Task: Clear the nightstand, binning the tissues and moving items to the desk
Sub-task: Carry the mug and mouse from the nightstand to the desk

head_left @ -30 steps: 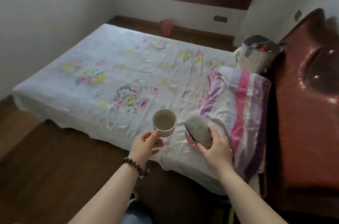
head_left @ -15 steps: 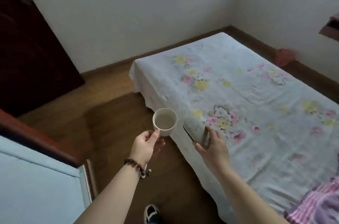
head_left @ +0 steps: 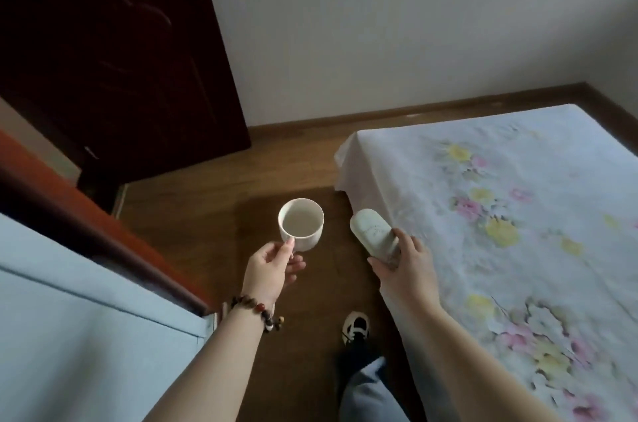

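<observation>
Between the bed (head_left: 518, 214) on the right of the frame and the red-edged, pale-topped surface at lower left, the person stands on the wooden floor (head_left: 214, 200) with both forearms reaching forward and one item in each grip. Left hand (head_left: 271, 269), at centre frame, pinches the white cup (head_left: 301, 224) at its near side, thumb on the outside wall, fingers curled underneath; the cup sits upright, mouth up, and whether it holds liquid cannot be told. Right hand (head_left: 407, 266) wraps its fingers and thumb round the near end of a pale oval case (head_left: 373, 235), whose far end tilts up and away over the bed's edge. Judged from this, the step is carrying both things to the counter. To do it well, the cup should be kept level, the wrists steady, and the case set down first so the cup gets a second hand if needed.
</observation>
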The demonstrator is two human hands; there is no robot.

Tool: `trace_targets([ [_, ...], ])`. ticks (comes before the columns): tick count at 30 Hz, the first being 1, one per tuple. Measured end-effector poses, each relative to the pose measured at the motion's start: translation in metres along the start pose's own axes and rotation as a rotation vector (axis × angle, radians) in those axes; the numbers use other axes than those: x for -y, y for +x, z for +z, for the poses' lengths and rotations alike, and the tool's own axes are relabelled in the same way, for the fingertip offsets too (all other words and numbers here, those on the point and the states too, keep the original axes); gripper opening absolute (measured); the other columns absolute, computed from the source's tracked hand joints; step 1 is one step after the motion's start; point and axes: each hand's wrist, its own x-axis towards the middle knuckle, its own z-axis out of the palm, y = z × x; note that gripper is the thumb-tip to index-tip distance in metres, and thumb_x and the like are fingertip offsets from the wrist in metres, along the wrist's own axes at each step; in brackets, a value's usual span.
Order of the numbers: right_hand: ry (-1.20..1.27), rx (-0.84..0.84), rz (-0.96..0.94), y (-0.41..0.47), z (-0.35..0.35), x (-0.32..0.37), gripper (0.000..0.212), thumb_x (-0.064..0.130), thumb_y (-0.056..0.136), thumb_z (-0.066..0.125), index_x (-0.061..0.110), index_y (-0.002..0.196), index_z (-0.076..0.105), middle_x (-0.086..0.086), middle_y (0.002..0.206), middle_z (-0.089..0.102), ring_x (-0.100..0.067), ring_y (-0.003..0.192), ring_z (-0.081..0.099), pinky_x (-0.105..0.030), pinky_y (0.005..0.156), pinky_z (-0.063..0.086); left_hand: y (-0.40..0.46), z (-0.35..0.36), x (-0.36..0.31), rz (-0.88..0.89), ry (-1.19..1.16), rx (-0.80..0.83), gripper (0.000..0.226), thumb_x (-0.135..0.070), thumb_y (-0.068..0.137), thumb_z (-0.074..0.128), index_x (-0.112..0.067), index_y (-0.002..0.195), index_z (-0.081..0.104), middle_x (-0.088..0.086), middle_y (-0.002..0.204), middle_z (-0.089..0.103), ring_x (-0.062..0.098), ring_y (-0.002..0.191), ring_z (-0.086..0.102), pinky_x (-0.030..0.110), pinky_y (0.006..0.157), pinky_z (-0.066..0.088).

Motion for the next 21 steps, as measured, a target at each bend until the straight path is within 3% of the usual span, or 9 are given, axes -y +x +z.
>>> trace_targets([
  [7, 0.005, 0.023, -0.028, 0.174, 0.039, 0.02, 0.066, 0.041, 0.075, 0.071, 0.028, 0.133, 0.041, 0.004, 0.125, 0.05, -0.017, 0.113, 0.043, -0.035, 0.088, 0.045, 0.158, 0.033, -0.05, -0.019, -0.059, -0.1, 0.027, -0.046, 0.082, 0.067, -0.022, 0.069, 0.065, 0.004, 0.076, 0.074, 0.022, 0.077, 0.073, 0.026, 0.054, 0.052],
  [11, 0.004, 0.072, -0.009, 0.29, 0.039, 0.036, 0.065, 0.034, 0.079, 0.07, 0.025, 0.136, 0.04, 0.0, 0.126, 0.05, -0.021, 0.114, 0.044, -0.042, 0.092, 0.048, 0.256, 0.066, -0.109, -0.023, -0.059, -0.162, 0.027, -0.045, 0.083, 0.066, -0.018, 0.078, 0.065, 0.004, 0.075, 0.074, 0.018, 0.074, 0.073, 0.027, 0.056, 0.051],
  [18, 0.031, 0.084, -0.003, 0.45, 0.042, 0.07, 0.063, 0.033, 0.077, 0.071, 0.023, 0.132, 0.043, -0.001, 0.124, 0.05, -0.022, 0.112, 0.043, -0.037, 0.09, 0.044, 0.39, 0.113, -0.203, 0.019, -0.069, -0.181, 0.016, -0.037, 0.085, 0.067, -0.032, 0.074, 0.055, -0.001, 0.069, 0.073, 0.016, 0.069, 0.072, 0.032, 0.064, 0.054],
  [21, 0.049, 0.07, -0.01, 0.506, 0.052, 0.077, 0.064, 0.032, 0.077, 0.071, 0.022, 0.133, 0.042, -0.002, 0.126, 0.05, -0.021, 0.113, 0.043, -0.037, 0.091, 0.044, 0.44, 0.129, -0.23, 0.015, -0.056, -0.153, 0.016, -0.037, 0.085, 0.066, -0.025, 0.078, 0.059, -0.001, 0.069, 0.073, 0.016, 0.069, 0.072, 0.032, 0.065, 0.054],
])
